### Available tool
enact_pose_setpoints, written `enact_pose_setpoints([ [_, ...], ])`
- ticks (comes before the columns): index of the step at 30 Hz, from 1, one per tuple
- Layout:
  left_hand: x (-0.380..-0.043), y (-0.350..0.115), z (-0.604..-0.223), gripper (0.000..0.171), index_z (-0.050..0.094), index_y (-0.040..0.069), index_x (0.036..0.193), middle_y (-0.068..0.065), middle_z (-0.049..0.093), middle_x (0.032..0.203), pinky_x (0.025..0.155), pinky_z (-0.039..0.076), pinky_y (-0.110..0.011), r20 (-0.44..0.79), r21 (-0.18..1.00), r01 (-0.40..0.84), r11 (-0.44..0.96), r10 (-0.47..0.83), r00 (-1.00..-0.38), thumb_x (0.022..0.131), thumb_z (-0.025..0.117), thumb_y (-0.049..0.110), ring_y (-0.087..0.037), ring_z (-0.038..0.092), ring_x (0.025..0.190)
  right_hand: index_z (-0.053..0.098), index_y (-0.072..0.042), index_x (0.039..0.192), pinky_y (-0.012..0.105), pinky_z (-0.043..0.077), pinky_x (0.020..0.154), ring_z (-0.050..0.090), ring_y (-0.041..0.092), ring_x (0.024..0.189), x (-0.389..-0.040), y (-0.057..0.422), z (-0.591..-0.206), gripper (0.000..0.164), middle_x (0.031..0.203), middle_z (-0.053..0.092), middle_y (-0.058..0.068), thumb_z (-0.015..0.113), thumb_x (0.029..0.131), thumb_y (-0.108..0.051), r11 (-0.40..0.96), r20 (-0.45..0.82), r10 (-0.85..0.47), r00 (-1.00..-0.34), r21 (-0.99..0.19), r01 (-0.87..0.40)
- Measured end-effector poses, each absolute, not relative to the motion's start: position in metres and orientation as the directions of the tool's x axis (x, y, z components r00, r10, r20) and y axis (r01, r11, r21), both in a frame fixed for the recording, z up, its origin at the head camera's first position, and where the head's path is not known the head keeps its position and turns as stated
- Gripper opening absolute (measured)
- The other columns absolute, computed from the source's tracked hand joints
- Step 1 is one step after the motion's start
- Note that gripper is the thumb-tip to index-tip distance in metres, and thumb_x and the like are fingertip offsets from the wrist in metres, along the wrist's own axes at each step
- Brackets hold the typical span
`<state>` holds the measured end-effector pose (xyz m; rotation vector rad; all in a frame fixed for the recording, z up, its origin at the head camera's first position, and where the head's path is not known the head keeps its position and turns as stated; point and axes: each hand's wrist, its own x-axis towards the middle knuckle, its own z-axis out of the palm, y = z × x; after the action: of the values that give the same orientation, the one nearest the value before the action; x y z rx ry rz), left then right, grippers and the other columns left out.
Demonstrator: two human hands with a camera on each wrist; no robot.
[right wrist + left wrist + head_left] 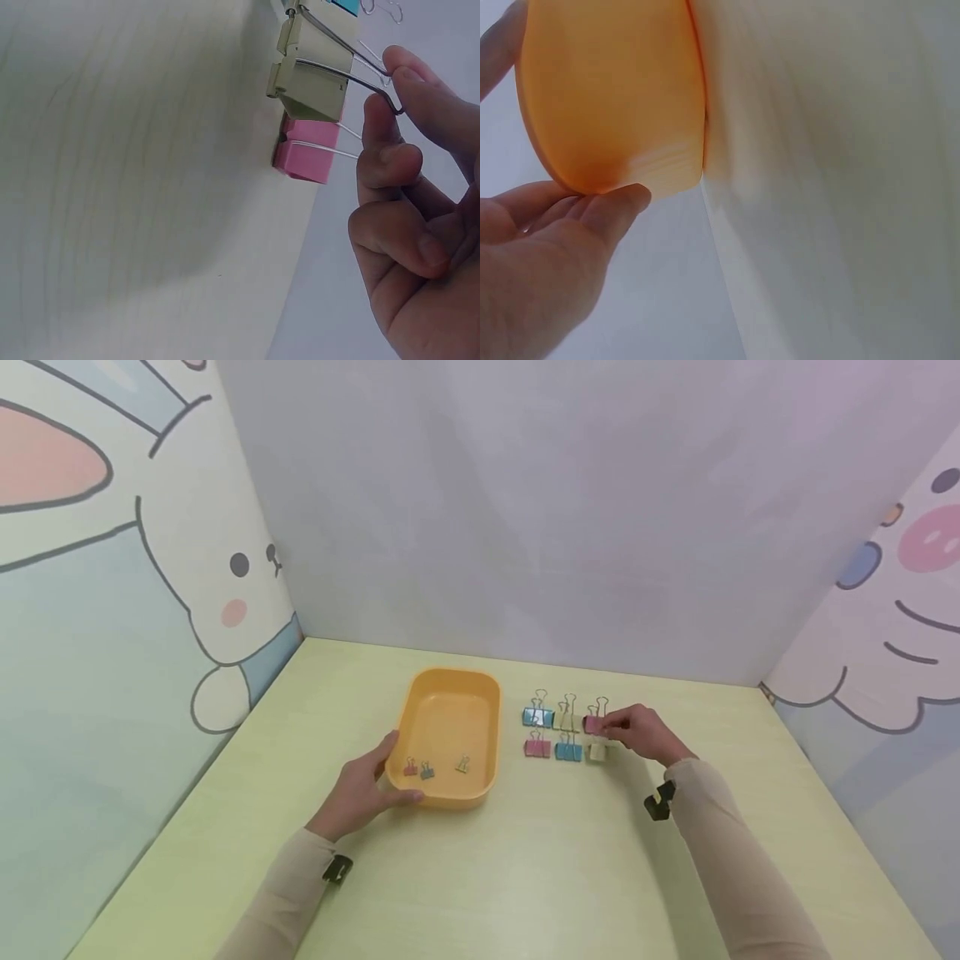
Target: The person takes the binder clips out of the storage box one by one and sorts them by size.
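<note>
My left hand (360, 785) grips the near left corner of an orange plastic box (491, 727), its thumb along the front wall and fingers on the left side. Inside lie three small binder clips: a pink one (410, 768), a blue one (427, 772) and a yellow one (462, 765). To the right, my right hand (641, 731) pinches the wire handle of a large cream binder clip (319, 67) between thumb and fingertip. This clip stands at the right end of the front row. Just behind it is a large pink clip (309, 154), partly covered by the hand in the head view.
Beside the box, large binder clips stand in two rows. At the back are a blue one (536, 717) and a yellow one (566, 723); in front, a pink one (537, 749) and a blue one (568, 752). Walls enclose the table (487, 885) behind and at both sides.
</note>
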<state>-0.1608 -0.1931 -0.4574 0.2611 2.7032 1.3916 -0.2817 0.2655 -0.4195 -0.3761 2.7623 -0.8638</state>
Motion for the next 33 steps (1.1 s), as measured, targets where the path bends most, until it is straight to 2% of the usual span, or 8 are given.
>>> enact_pose_setpoints([
  [3, -0.160, -0.193, -0.456, 0.110, 0.021, -0.001, 0.158, -0.019, 0.024, 0.166, 0.119, 0.039, -0.048, -0.009, 0.813, 0.102, 0.573, 0.188, -0.982, 0.079, 0.085, 0.041, -0.037, 0.035, 0.150, 0.076, -0.004, 0.114, 0.023, 0.044, 0.053, 0.048, 0.011, 0.061, -0.282, 0.267, -0.421, 0.022, 0.106, 0.075, 0.017, 0.065, 0.097, -0.013, 0.792, -0.141, -0.305, -0.942, -0.587, -0.169],
  [8, -0.161, -0.193, -0.456, 0.110, 0.021, -0.001, 0.158, -0.020, 0.025, 0.165, 0.120, 0.039, -0.047, -0.010, 0.814, 0.101, 0.572, 0.189, -0.982, 0.079, 0.085, 0.041, -0.036, 0.035, 0.150, 0.076, -0.004, 0.114, 0.025, 0.045, 0.055, 0.050, 0.015, 0.068, -0.283, 0.267, -0.422, 0.022, 0.118, 0.073, 0.021, 0.064, 0.098, -0.012, 0.793, -0.157, -0.319, -0.935, -0.584, -0.173],
  [16, -0.163, -0.192, -0.456, 0.111, 0.021, -0.001, 0.159, -0.019, 0.024, 0.166, 0.120, 0.039, -0.047, -0.018, 0.806, 0.099, 0.583, 0.191, -0.981, 0.078, 0.085, 0.042, -0.036, 0.035, 0.150, 0.076, -0.004, 0.113, 0.025, 0.044, 0.055, 0.050, 0.016, 0.069, -0.286, 0.268, -0.426, 0.021, 0.111, 0.075, 0.017, 0.063, 0.097, -0.009, 0.795, -0.170, -0.329, -0.929, -0.580, -0.176],
  [22, -0.164, -0.193, -0.456, 0.111, 0.021, 0.000, 0.159, -0.019, 0.024, 0.166, 0.120, 0.038, -0.046, -0.024, 0.809, 0.092, 0.581, 0.189, -0.982, 0.079, 0.084, 0.044, -0.035, 0.035, 0.150, 0.078, -0.005, 0.110, 0.025, 0.046, 0.053, 0.052, 0.016, 0.068, -0.285, 0.269, -0.423, 0.019, 0.113, 0.073, 0.019, 0.065, 0.096, -0.009, 0.783, -0.157, -0.311, -0.937, -0.602, -0.159],
  [27, -0.165, -0.193, -0.457, 0.112, 0.020, 0.001, 0.159, -0.018, 0.025, 0.166, 0.120, 0.038, -0.047, -0.032, 0.808, 0.084, 0.583, 0.186, -0.982, 0.078, 0.084, 0.046, -0.035, 0.035, 0.150, 0.078, -0.006, 0.109, 0.024, 0.047, 0.054, 0.055, 0.019, 0.075, -0.285, 0.269, -0.420, 0.019, 0.120, 0.073, 0.020, 0.068, 0.094, -0.012, 0.777, -0.147, -0.289, -0.946, -0.613, -0.143],
  [33, -0.165, -0.193, -0.459, 0.112, 0.021, 0.001, 0.159, -0.018, 0.026, 0.166, 0.120, 0.038, -0.047, -0.025, 0.809, 0.092, 0.580, 0.190, -0.981, 0.079, 0.084, 0.045, -0.036, 0.035, 0.150, 0.079, -0.007, 0.107, 0.025, 0.049, 0.054, 0.061, 0.025, 0.074, -0.284, 0.265, -0.416, 0.018, 0.118, 0.074, 0.018, 0.072, 0.093, -0.017, 0.781, -0.102, -0.293, -0.951, -0.600, -0.177],
])
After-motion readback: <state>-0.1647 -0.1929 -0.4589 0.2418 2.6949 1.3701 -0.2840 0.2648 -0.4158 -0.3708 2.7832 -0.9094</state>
